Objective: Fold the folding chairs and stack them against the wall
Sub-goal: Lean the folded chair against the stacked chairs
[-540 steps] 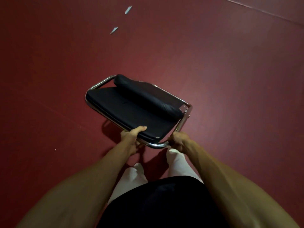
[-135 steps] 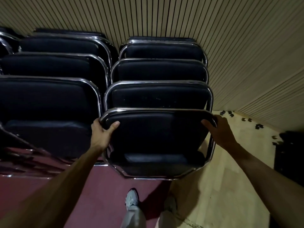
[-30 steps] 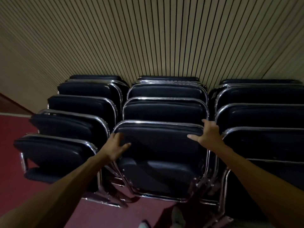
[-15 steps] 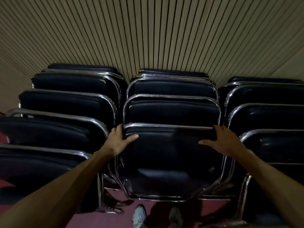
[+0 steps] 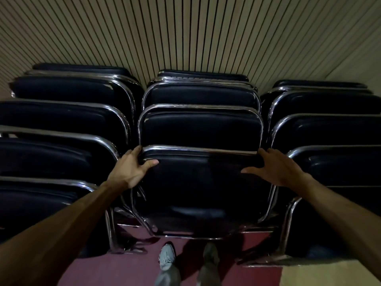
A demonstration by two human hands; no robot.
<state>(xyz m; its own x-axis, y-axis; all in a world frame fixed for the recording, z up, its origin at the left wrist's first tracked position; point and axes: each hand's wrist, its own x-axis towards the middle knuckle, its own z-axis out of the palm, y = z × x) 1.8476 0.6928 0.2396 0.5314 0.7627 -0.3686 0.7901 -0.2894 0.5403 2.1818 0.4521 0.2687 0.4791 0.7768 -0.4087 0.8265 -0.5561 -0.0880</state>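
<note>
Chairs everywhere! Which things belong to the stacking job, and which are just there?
Job: front black padded chrome-framed folding chair, left hand, right hand, stacked black folded chairs, slatted beige wall.
Just there: dark red floor, pale wooden floor patch, grey shoes.

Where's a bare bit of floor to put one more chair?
The red floor left of the shoes is bare; so is the tan floor before the right stack. By the wall it is packed: three stacks side by side, slim gaps beside the front chair.

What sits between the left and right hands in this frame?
In the head view, the front folded chair spans between the left hand and the right hand: its chrome rail and black pad.
</note>
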